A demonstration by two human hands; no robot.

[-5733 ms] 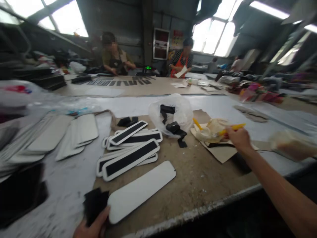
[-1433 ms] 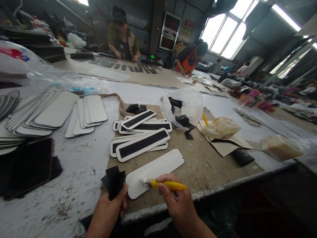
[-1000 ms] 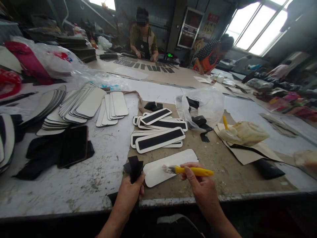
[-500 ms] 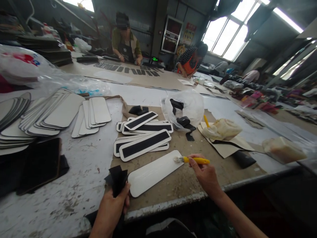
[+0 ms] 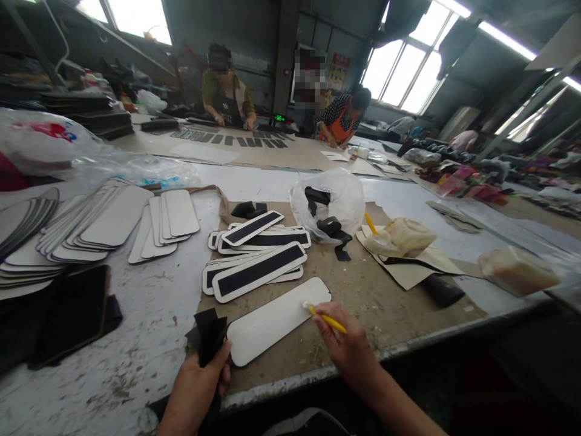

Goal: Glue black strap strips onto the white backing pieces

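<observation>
My right hand (image 5: 342,339) grips a yellow-handled brush (image 5: 330,320), its pale bristles against the right half of a long white panel with rounded ends (image 5: 275,324). The panel lies slanted on a brown sheet (image 5: 358,284) near the table's front edge. At the panel's left end, my left hand (image 5: 204,378) is closed around several black strips (image 5: 209,333) that stick up above the fingers. Its fingertips are close to the panel's end; I cannot tell if they touch. Behind the panel lie stacked white panels with black strips along their middles (image 5: 259,272).
Fanned stacks of plain white panels (image 5: 113,218) and a dark phone-like slab (image 5: 75,315) are at left. A plastic bag with black pieces (image 5: 329,200) stands behind. At right is a yellowed container (image 5: 406,236) with another yellow handle (image 5: 371,223). Two co-workers (image 5: 342,121) bend over the far table.
The brush and my right hand have moved left along the panel, from its right end inward. My left hand still holds the black strips. The camera view has shifted slightly.
</observation>
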